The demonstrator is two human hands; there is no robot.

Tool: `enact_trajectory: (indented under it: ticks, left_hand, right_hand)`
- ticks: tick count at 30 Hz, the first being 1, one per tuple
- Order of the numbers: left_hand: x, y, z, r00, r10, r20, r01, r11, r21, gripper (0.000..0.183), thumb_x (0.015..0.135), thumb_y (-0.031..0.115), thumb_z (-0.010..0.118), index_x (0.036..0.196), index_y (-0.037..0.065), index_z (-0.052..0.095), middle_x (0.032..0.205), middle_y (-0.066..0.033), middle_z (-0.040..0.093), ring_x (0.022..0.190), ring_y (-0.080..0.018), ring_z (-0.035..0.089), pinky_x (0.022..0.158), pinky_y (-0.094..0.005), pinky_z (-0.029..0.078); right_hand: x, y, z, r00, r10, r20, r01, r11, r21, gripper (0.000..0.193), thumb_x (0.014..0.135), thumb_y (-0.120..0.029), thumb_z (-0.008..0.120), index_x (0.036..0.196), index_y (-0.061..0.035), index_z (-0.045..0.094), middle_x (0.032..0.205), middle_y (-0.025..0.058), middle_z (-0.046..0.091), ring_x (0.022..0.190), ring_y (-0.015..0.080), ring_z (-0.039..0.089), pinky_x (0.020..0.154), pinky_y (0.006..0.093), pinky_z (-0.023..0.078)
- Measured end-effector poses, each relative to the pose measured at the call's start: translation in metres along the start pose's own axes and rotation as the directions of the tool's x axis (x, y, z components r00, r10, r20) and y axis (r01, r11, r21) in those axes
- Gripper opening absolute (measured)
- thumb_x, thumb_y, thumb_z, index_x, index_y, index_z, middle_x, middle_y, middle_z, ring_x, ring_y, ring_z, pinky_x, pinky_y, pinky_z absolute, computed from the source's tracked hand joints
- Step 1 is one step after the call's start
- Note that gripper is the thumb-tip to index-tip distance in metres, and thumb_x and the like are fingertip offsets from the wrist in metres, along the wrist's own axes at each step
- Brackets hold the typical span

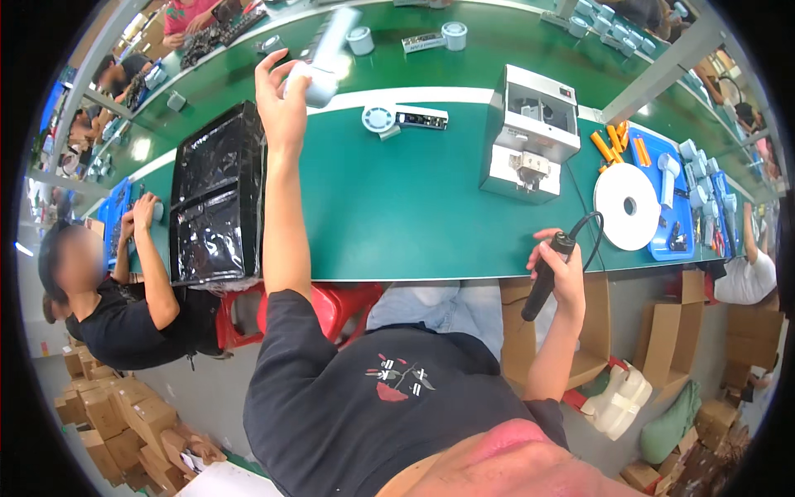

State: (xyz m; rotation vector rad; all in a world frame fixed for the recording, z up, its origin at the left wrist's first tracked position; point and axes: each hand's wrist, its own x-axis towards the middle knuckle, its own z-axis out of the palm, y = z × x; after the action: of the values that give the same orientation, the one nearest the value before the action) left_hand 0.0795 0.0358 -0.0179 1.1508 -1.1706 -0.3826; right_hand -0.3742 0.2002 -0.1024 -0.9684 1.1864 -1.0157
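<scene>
My left hand [283,93] is raised over the far side of the green bench. It grips a pale blue handheld fan [317,81] by its round end; the fan is tilted and blurred by motion. My right hand [561,267], near the bench's front edge, is wrapped round a black electric screwdriver [545,282] with a cable running from its top. Another handheld fan [380,118] lies on the bench between my hands, its handle showing dark inner parts. A screw feeder [530,137], a grey box-shaped machine, stands beyond my right hand.
A black plastic-covered tray [217,199] lies left of my left forearm. To the right are a white disc [627,206], orange handle pieces [609,145] and a blue tray [669,240]. More fan parts [453,36] sit on the far green belt. A co-worker [124,306] sits at the left.
</scene>
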Motion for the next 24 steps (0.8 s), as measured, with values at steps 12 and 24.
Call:
enact_trajectory:
  ticks: [12, 24]
  left_hand:
    - [-0.124, -0.014, 0.052, 0.659, 0.033, 0.752, -0.007, 0.999, -0.039, 0.046, 0.071, 0.004, 0.065, 0.117, 0.001, 0.061, 0.106, -0.0098, 0.068, 0.101, -0.0181, 0.066, 0.093, -0.0318, 0.053]
    - [-0.099, -0.015, 0.053, 0.397, 0.183, 0.899, -0.181, 0.976, -0.119, 0.051, 0.062, 0.007, 0.072, 0.112, 0.003, 0.068, 0.113, -0.0109, 0.068, 0.117, -0.0312, 0.060, 0.101, -0.0406, 0.049]
  right_hand:
    - [0.003, 0.007, -0.001, 0.999, -0.028, 0.027, 0.029, 0.999, -0.029, 0.029, 0.094, -0.020, 0.073, 0.111, 0.0031, 0.066, 0.076, 0.0080, 0.067, 0.065, 0.0146, 0.067, 0.052, 0.0267, 0.052]
    - [0.004, 0.006, 0.000, 0.999, -0.038, -0.012, 0.037, 0.998, -0.057, 0.031, 0.095, -0.019, 0.069, 0.117, 0.0023, 0.063, 0.077, 0.0075, 0.065, 0.065, 0.0145, 0.065, 0.052, 0.0266, 0.050]
